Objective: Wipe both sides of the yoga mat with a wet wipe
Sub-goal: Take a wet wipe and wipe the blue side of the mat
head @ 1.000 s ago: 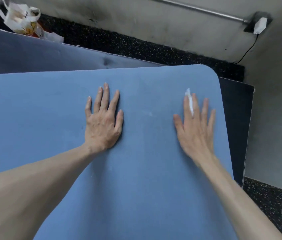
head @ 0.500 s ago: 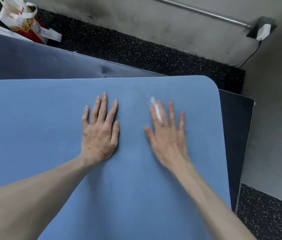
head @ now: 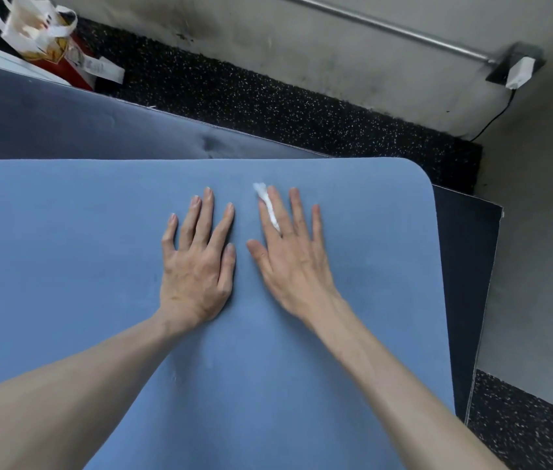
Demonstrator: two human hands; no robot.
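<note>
Two mats overlap on the speckled black floor (head: 268,100): a blue yoga mat (head: 65,249) fills most of the view, lying over a darker grey-blue mat (head: 65,130) whose far edge shows beyond it. Grey wall (head: 302,39) runs along the back, carrying a metal rail (head: 387,28) and a white plug (head: 519,72) with a black cord. Far left sits a white-handled bag (head: 37,32). The left hand (head: 197,266) lies flat on the blue mat, fingers straight and spread, grasping nothing. Just beside it the right hand (head: 292,262) presses flat too, fingers extended, with a white wet wipe (head: 268,205) pinned beneath them, a strip poking up between index and middle finger.
</note>
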